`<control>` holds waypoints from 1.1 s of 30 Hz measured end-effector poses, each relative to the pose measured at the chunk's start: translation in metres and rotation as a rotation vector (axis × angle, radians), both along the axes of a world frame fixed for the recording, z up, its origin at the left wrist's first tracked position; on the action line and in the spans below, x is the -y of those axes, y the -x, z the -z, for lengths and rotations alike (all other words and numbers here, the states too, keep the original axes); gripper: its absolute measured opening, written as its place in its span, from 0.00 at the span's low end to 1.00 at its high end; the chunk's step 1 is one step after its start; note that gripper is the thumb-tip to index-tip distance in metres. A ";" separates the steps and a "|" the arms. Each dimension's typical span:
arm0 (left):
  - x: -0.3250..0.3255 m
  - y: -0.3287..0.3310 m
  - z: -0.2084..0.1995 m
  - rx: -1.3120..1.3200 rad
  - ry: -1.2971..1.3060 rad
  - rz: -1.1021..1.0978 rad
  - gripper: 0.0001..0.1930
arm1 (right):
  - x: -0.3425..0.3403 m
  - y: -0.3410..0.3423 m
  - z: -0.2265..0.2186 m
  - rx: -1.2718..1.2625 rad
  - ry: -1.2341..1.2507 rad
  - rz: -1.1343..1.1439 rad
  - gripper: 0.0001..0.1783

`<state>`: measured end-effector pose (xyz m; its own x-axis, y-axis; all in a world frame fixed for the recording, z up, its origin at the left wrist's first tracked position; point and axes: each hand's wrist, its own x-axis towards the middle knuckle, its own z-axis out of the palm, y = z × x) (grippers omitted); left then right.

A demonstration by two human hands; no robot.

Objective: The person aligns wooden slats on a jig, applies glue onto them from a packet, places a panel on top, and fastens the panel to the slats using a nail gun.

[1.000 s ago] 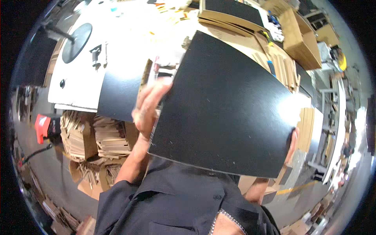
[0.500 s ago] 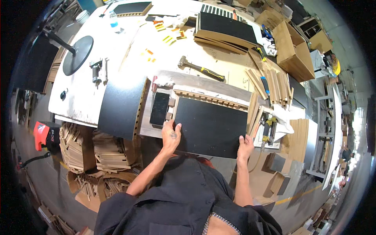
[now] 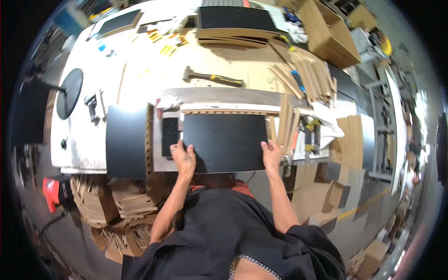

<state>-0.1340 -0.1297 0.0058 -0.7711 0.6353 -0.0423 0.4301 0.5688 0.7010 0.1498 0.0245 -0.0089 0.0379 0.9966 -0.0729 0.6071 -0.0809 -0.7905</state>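
Observation:
A black rectangular panel (image 3: 226, 142) lies flat in front of me, with a notched wooden strip (image 3: 228, 112) along its far edge. My left hand (image 3: 185, 157) is closed on the panel's left edge, thumb on top. On the opposite edge, my right hand (image 3: 271, 154) grips it the same way. The fingers under the panel are hidden. Just beyond my left hand lies a black flat object (image 3: 170, 135), perhaps a phone. Thin wooden strips (image 3: 284, 123) lie beside my right hand.
Another black panel with a notched edge (image 3: 127, 140) stands out at left. A hammer (image 3: 212, 77) lies beyond the work. Farther back are stacked black panels (image 3: 237, 21) and an open cardboard box (image 3: 329, 35). A nail gun (image 3: 311, 133) sits at right, and a round-based stand (image 3: 71, 93) at left.
My view has turned and shifted, so the bench contents sit lower left and the panel appears squarer to me. Both hands keep their hold on the panel's side edges.

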 end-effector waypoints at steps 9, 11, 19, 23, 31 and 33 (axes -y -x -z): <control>0.001 -0.005 0.005 -0.090 0.102 -0.027 0.23 | -0.005 -0.001 0.012 0.137 -0.024 -0.005 0.16; 0.001 -0.006 0.005 -0.099 0.091 -0.023 0.22 | -0.003 0.000 0.000 -0.047 0.066 -0.015 0.17; -0.015 -0.014 0.011 -0.084 -0.001 0.051 0.18 | -0.015 -0.019 0.000 0.171 -0.122 -0.066 0.16; 0.020 0.015 0.046 -0.225 -0.050 0.033 0.22 | -0.003 0.014 0.005 0.239 -0.114 -0.061 0.19; 0.008 -0.006 0.041 -0.115 0.040 0.036 0.22 | 0.002 -0.006 0.007 0.323 -0.029 -0.052 0.18; 0.008 -0.005 0.039 -0.123 0.041 0.027 0.21 | 0.001 -0.001 0.006 0.340 0.006 -0.085 0.20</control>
<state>-0.1293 -0.1376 -0.0327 -0.7549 0.6553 0.0250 0.5265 0.5830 0.6188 0.1505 0.0239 -0.0148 -0.0218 0.9969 -0.0757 0.8405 -0.0227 -0.5413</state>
